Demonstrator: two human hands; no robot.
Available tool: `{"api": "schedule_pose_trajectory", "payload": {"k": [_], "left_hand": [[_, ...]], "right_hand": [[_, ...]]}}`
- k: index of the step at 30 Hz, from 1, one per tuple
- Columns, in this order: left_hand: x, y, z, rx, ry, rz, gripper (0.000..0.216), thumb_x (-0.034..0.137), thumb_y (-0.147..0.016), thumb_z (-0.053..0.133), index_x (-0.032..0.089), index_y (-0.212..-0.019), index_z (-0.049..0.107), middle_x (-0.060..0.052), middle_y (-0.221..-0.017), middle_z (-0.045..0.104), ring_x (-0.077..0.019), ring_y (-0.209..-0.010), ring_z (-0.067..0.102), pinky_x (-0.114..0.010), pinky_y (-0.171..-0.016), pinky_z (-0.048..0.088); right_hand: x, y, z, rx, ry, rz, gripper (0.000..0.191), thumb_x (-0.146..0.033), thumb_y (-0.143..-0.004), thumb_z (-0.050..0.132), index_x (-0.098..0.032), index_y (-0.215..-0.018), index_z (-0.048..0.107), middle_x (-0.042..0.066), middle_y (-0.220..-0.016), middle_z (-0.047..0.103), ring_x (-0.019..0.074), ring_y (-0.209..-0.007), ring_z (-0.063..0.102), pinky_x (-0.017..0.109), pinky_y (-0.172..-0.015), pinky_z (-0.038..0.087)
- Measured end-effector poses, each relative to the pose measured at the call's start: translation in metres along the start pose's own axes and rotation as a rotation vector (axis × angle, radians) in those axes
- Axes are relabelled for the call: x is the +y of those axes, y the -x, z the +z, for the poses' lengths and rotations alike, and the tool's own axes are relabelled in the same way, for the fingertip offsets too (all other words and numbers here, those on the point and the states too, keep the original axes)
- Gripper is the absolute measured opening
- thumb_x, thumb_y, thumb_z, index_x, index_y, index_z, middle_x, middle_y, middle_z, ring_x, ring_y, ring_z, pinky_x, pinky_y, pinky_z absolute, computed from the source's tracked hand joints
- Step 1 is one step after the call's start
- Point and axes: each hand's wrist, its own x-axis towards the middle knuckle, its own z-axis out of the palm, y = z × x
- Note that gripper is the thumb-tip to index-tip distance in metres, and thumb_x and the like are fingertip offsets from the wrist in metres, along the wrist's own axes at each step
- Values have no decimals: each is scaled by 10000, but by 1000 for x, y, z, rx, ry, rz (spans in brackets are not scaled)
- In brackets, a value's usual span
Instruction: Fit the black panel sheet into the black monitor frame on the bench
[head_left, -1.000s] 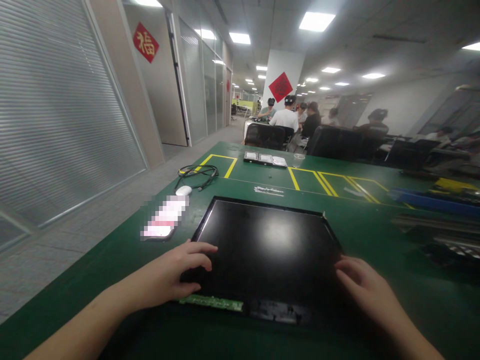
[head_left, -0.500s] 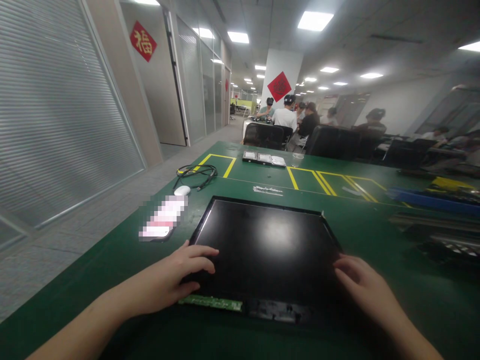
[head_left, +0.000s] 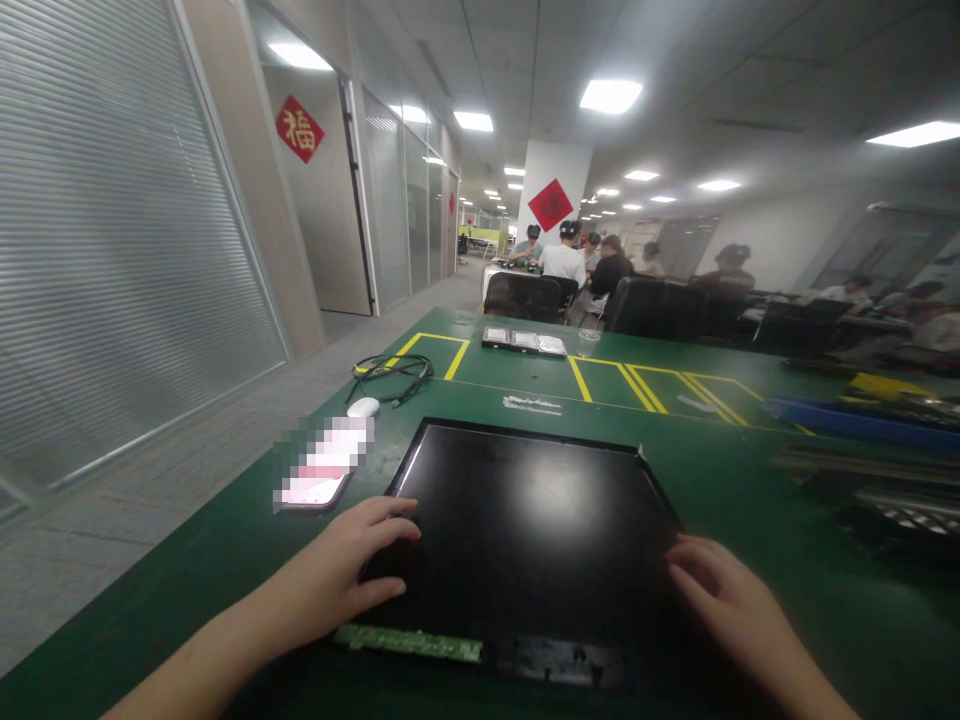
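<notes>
A black LCD screen panel lies face up on the green table, reflecting a ceiling light. Along its near edge a narrow green circuit board sticks out at the left, beside a dark strip. Over the panel's left edge rests my left hand, thumb and fingers apart, with the fingertips on or just above the screen. My right hand is at the right edge, its thumb and curled fingers gripping the frame; the undersides of the fingers are hidden.
To the left lie a pixelated phone, a white mouse and a coiled black cable. Hard drives sit farther back. Blue and dark parts occupy the right side. People sit at another table beyond the chairs.
The whole view has tilted up, so the table sits lower in the picture. My left hand has shifted slightly left on the panel, its thumb farther from the fingers. The right hand stays at the edge.
</notes>
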Motion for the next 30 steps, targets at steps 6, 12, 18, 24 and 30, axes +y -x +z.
{"api": "schedule_pose_trajectory", "payload": {"k": [6,12,18,24,30], "left_hand": [[-18,-6,15,179,-165,-26,283,337,-890,523,300,-1131,667,-79,-1320,643,-308,-1223,554,-496,-1019,429],[-18,-11,14,203,-155,-68,295,320,-911,471,278,-1139,654,-74,-1239,703,-284,-1153,620,-443,-973,486],[-23,-14,15,234,-116,-100,384,105,-832,400,261,-1079,649,-73,-1168,722,-263,-1096,649,-422,-942,500],[-25,-17,16,236,-58,-120,357,62,-766,380,239,-942,636,-89,-1120,724,-268,-1067,650,-398,-896,501],[-25,-19,14,233,-7,-130,262,69,-727,403,248,-822,569,-83,-1036,730,-282,-1034,651,-380,-827,510]], "right_hand": [[0,0,-2,-17,-5,-4,340,-477,-782,488,-243,-857,723,106,-1165,660,281,-1020,628,435,-911,471],[-3,1,-3,-8,5,-20,318,-456,-792,490,-246,-844,722,104,-1143,670,278,-1023,631,431,-904,475],[-1,1,-1,2,21,-21,325,-461,-791,491,-245,-860,723,103,-1149,664,275,-1021,631,423,-901,474],[0,-1,1,-11,11,6,353,-473,-787,475,-236,-879,720,110,-1174,648,270,-1014,630,408,-900,475],[-2,0,1,-7,8,36,348,-481,-776,482,-246,-872,720,102,-1193,639,269,-997,629,407,-881,480]]}}
